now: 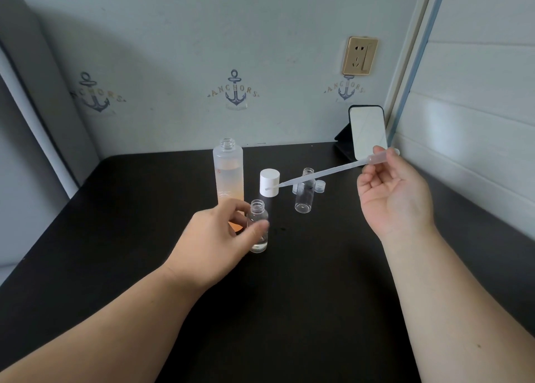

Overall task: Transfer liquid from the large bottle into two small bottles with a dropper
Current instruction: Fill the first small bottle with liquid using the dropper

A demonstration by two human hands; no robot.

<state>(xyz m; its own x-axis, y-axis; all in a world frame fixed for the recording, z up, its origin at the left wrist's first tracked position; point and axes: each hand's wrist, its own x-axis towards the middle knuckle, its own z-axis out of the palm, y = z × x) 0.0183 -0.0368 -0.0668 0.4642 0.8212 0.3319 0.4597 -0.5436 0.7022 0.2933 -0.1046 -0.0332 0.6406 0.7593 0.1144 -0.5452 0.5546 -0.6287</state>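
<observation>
One large bottle [228, 174], uncapped; two small bottles: near one [258, 226] gripped by left hand [215, 243], far one [304, 191] free; one dropper [324, 174] pinched by right hand [393, 191]; one white cap [269, 182]; large bottle's base hidden behind left hand.

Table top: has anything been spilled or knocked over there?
Nothing is knocked over. A few small dark spots on the table, right of the small bottle that the left hand holds, look like spilled drops, though I cannot be sure.

White cap [269, 183], black table [115, 238], navy anchor-patterned wall [173, 49].
</observation>
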